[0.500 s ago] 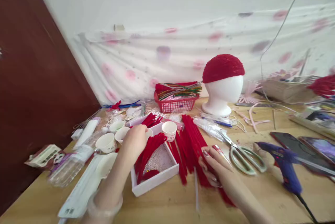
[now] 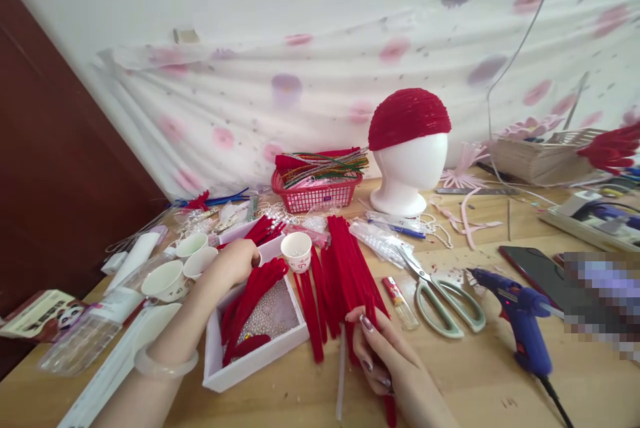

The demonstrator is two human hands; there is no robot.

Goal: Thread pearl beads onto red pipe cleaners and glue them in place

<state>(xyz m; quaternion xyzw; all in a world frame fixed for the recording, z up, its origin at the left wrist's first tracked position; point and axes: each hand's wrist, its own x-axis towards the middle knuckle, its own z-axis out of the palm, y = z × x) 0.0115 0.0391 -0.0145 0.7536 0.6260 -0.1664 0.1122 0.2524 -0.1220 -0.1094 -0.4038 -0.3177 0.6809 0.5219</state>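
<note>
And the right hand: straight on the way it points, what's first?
Likely the bundle of red strips just ahead of the right hand; the hand's height is unclear, so it might pass above.

Red chenille stem (image 2: 370, 310): fuzzy, slim, pinched in fingers of right hand (image 2: 376, 348), tip pointing up and away; middle hidden by grip. Another red length shows below hand; cannot tell if same piece. Thick bundle of red chenille stems (image 2: 350, 268): straight, side by side, flat on table, near end partly under right hand. White box (image 2: 265, 363): open, angled, left of bundle, under left hand (image 2: 240, 261); holds pearl beads (image 2: 277, 311) and bent red chenille lengths (image 2: 254, 295).
</note>
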